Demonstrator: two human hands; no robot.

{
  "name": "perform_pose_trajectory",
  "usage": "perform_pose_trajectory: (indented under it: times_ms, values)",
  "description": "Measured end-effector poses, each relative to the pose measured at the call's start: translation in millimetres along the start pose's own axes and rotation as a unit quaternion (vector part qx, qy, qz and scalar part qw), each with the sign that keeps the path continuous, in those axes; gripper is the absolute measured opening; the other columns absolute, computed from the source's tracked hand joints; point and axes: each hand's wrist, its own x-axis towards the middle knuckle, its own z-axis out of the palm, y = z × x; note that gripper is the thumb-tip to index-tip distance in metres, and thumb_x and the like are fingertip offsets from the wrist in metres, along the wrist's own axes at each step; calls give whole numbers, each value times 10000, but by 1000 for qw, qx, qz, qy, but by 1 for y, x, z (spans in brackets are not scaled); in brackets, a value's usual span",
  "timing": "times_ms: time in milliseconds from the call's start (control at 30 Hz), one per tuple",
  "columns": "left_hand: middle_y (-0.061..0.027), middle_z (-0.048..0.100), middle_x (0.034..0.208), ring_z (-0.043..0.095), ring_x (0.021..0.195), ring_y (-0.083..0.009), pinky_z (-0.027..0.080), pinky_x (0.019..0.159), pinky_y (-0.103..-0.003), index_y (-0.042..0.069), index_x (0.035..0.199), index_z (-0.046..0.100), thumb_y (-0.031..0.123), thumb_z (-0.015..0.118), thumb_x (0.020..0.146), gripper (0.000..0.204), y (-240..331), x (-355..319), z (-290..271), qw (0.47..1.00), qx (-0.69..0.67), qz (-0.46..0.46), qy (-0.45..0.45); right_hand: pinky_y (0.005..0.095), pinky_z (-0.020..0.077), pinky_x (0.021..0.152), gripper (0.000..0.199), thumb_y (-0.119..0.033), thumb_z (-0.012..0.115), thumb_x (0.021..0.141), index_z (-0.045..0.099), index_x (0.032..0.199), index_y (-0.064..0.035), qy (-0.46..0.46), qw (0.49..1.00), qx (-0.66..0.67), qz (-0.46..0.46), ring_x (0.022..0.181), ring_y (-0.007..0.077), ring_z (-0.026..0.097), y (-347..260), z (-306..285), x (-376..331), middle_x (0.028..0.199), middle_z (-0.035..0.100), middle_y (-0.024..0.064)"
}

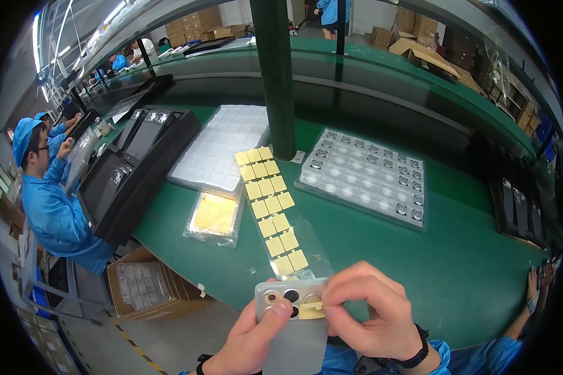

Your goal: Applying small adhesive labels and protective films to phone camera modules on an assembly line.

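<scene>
Over the near edge of the green bench (381, 256), my left hand (247, 340) grips a grey smartphone (294, 353), its back and camera end facing up. The left thumb lies by the round camera lenses (291, 295). My right hand (375, 306) is closed, thumb and forefinger pinching a pale yellow sticker (310, 311) at the phone's camera area. Whether the sticker touches the phone there, I cannot tell. Just beyond the phone lies a clear strip of square yellow stickers (272, 205), set in rows.
A clear tray of round parts (369, 175) sits right of the green post (274, 81). Left are a white tray (222, 144), a bagged yellow stack (214, 214) and a black tray (131, 175) of phones. A co-worker (59, 206) stands left; another person's hand (532, 287) shows far right.
</scene>
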Motion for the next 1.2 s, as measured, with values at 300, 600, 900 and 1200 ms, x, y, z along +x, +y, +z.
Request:
perform_pose_trajectory:
  times_ms: [300,600,900,1200]
  values:
    - [-46,619,1131,581,1005,-119,464,861,-267,-1,1230,552,121,616,921,338,8,2,10,998,40,43,-25,278,516,631,182,77,709,733,620,869,-4,7,999,-46,-11,727,177,637,2,4,1,846,641,117]
    - [-34,617,1074,576,958,-110,466,828,-262,-4,1182,572,124,600,927,287,-2,7,10,995,77,63,7,306,513,627,208,41,750,703,613,850,-13,36,989,-138,-45,721,228,627,11,12,1,810,619,99]
    - [-38,612,1059,574,935,-116,470,804,-262,-6,1182,561,134,613,914,307,-4,7,9,994,91,66,14,356,475,702,208,32,744,687,603,812,-55,19,971,-224,-76,684,227,583,11,11,5,795,610,75]
    - [-75,612,1104,597,990,-143,489,845,-276,-9,1218,523,108,596,911,336,3,4,7,996,-31,-55,-57,246,430,507,163,-118,713,846,615,893,3,3,967,106,232,574,87,555,18,1,6,665,576,26]
